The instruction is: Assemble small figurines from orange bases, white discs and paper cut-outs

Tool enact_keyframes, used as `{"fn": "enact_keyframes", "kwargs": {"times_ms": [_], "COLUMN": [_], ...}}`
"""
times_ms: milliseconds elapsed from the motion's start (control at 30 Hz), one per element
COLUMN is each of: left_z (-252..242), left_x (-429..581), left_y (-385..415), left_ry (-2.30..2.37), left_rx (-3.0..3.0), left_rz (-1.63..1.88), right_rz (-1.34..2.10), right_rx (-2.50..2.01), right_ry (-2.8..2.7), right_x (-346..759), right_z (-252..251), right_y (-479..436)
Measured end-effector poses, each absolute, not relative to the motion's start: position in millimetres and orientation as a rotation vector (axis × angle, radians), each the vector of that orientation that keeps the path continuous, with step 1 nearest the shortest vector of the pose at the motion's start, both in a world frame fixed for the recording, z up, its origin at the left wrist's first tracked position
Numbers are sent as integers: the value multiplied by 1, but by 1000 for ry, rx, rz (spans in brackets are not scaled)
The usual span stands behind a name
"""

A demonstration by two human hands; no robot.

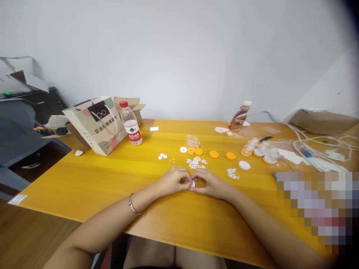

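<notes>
My left hand (177,180) and my right hand (208,184) meet over the table, fingertips pinched on a small white plastic piece (192,184). Fingers cover much of that piece, so its full shape is hidden. Just beyond my hands lies a pile of white openwork plastic pieces (195,163). Similar white pieces (232,173) lie right of my right hand, near a white disc (244,165). Behind the pile is a row of orange round parts (214,154), with a white ring (183,150) at its left end and clear round parts (193,141) behind.
Small white parts (162,156) lie left of the pile. A water bottle (131,125) and a paper bag (98,125) stand at the back left, a brown drink bottle (240,116) at the back right. Wrapped round parts (262,150) and white cables (303,140) occupy the right side.
</notes>
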State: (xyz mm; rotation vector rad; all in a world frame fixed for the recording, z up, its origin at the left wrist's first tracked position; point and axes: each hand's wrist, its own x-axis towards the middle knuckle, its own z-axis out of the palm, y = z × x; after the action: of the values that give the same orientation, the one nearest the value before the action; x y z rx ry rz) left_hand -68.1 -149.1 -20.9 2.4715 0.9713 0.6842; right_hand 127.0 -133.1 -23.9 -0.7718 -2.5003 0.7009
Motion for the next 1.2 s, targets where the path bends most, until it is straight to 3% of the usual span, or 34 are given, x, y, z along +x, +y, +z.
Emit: {"fn": "enact_keyframes", "kwargs": {"times_ms": [967,1200], "left_z": [-18,-1], "left_x": [-64,-72], "left_y": [-151,-147], "left_ry": [1085,1019], "left_rx": [2579,2538], "left_rz": [589,868], "right_rz": [772,1188], "right_rx": [-786,-765], "right_ry": [-2466,-2019], "right_x": [124,115], "right_z": [-22,-19], "right_y": [-135,-140]}}
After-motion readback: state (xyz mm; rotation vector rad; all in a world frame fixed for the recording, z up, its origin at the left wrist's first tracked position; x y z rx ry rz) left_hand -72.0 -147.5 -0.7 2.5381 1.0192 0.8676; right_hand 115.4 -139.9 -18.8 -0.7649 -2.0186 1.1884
